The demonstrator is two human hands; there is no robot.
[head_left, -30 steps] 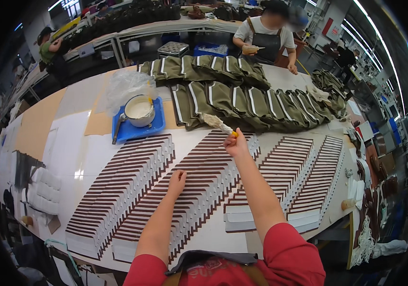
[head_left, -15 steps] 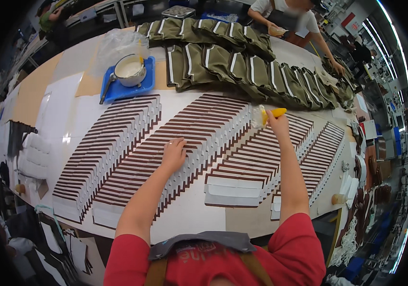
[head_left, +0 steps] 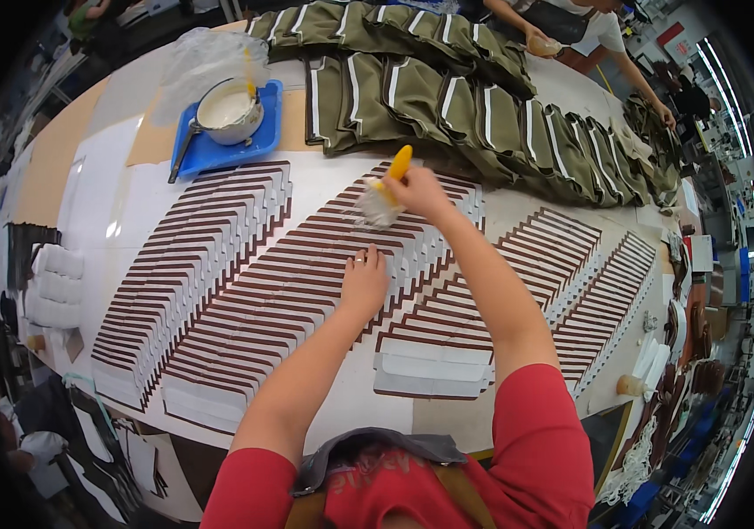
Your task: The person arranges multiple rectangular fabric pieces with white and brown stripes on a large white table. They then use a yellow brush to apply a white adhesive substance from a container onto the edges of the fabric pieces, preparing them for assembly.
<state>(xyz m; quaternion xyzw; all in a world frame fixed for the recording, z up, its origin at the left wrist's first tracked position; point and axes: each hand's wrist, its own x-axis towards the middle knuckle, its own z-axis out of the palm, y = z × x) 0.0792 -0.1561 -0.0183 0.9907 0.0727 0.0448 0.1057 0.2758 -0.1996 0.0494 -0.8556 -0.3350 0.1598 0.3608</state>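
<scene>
- Right hand (head_left: 419, 189), upper centre of frame: fingers closed round the brush (head_left: 401, 167) at its yellow handle; bristles (head_left: 377, 207) point down at the middle fan of strips (head_left: 258, 304). Bristle contact: can't tell.
- Left hand (head_left: 365, 280), centre of frame: lies on the same fan, fingers forward, no object seen in it. Palm hidden, so can't tell whether it pinches an edge.
- Brush handling: probably light, stiff handle, soft bristles with whitish coating. Best hold is the handle near the bristles; coated end likely slick.
- Fan runs lower left to upper centre: white strips with dark brown edges, overlapped. Likely thin, light, bendy and easy to drag out of line. Press flat from above; for a single strip, take the exposed brown edge.
- Pot (head_left: 234, 130) of pale paste sits on the blue tray (head_left: 269, 132), upper left. Looks heavier than the brush; side handle is the place to hold.
- Olive fabric pieces (head_left: 505, 132), upper right of centre: look soft, floppy.
</scene>
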